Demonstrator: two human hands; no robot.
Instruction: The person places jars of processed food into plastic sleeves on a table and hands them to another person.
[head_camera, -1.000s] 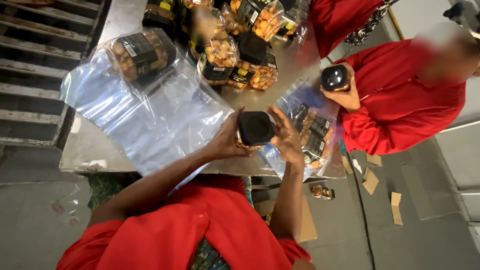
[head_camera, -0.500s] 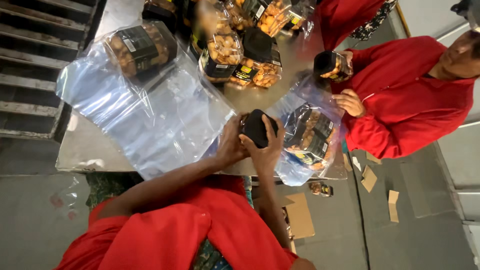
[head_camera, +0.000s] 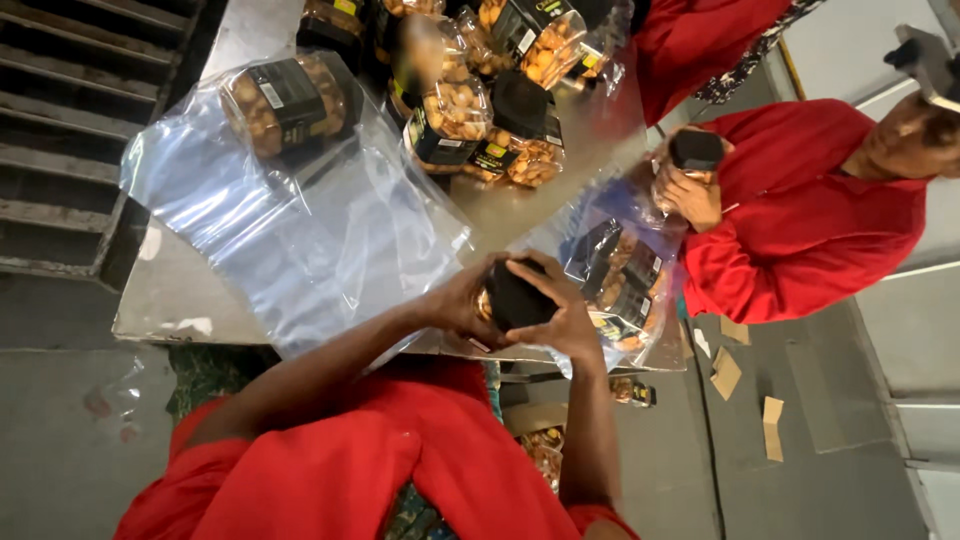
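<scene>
Head view, looking down. We hold a small jar with a black lid (head_camera: 517, 296) between both hands at the near edge of the metal counter (head_camera: 190, 290). Our left hand (head_camera: 462, 300) wraps the jar's left side, fingers curled around it; our right hand (head_camera: 562, 312) covers the lid's right side and top, fingers pressed down over it. The jar's body is mostly hidden by our hands; a glimpse of golden contents shows at its left edge.

Just right of the jar lies a clear plastic bag (head_camera: 625, 285) already holding several packed jars. To the left, a large sheet of clear plastic (head_camera: 300, 240) spreads across the counter, with one dark-labelled jar (head_camera: 285, 105) lying on its side under its far end. More jars of nuts (head_camera: 470, 110) cluster at the far middle of the counter.

Across the corner, a co-worker in red holds another black-lidded jar (head_camera: 695, 150) in a hand (head_camera: 690, 195). Cardboard scraps (head_camera: 745, 395) lie on the floor (head_camera: 860, 470).
</scene>
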